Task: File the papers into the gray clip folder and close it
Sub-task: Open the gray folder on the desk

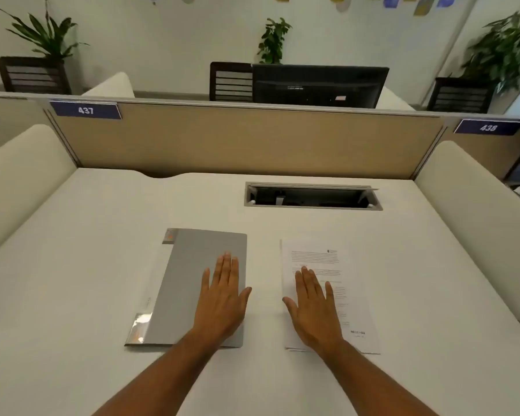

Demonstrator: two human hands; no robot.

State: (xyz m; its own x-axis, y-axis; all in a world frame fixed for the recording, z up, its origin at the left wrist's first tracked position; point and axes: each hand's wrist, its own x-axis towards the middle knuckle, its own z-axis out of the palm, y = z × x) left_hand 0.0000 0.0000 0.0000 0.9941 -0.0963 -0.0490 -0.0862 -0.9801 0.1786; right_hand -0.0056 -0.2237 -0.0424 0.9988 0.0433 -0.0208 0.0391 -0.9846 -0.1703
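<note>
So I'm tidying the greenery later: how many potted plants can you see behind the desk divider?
3. One at far left, one in the middle beside the dark monitor, one at far right. Others may be out of view.

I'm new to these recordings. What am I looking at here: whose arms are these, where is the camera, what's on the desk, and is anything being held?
There is no machine here. A person wears a wide-angle camera on the head, so you look forward and down along their bare arms. The left hand lies flat on a closed gray clip folder. The right hand lies flat on a stack of printed papers beside it; the two are apart. Both rest on a pale desk with an open cable hatch farther back. Nothing is held: both hands are open, fingers spread, no grip on anything. Filing has not begun.
</note>
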